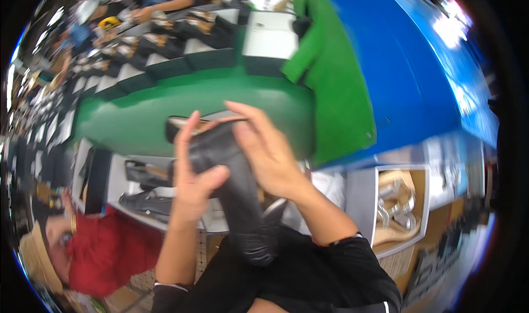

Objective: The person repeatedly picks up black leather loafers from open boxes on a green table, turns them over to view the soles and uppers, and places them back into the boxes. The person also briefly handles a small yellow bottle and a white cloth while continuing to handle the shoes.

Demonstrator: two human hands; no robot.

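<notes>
A long black leather piece of footwear, boot-like [234, 175], is between my two hands, slanting down toward my body. Its lower end is gathered in creases close to my dark shirt. My left hand [190, 180] grips its left side, with the thumb laid across the front. Against the upper right side presses my right hand [270, 153], its fingers over the top edge. Just beyond my left fingers shows a black shoe part with a beige lining [175, 124]; whether it belongs to the same piece I cannot tell. Motion blurs some of the detail.
Below me runs a green belt [270, 106], with a row of open shoe boxes [165, 65] at its far side. A box of black shoes [146, 186] stands left, silver-strapped sandals [397, 202] right. A green sheet [336, 92] borders a blue surface [402, 65]. People work nearby.
</notes>
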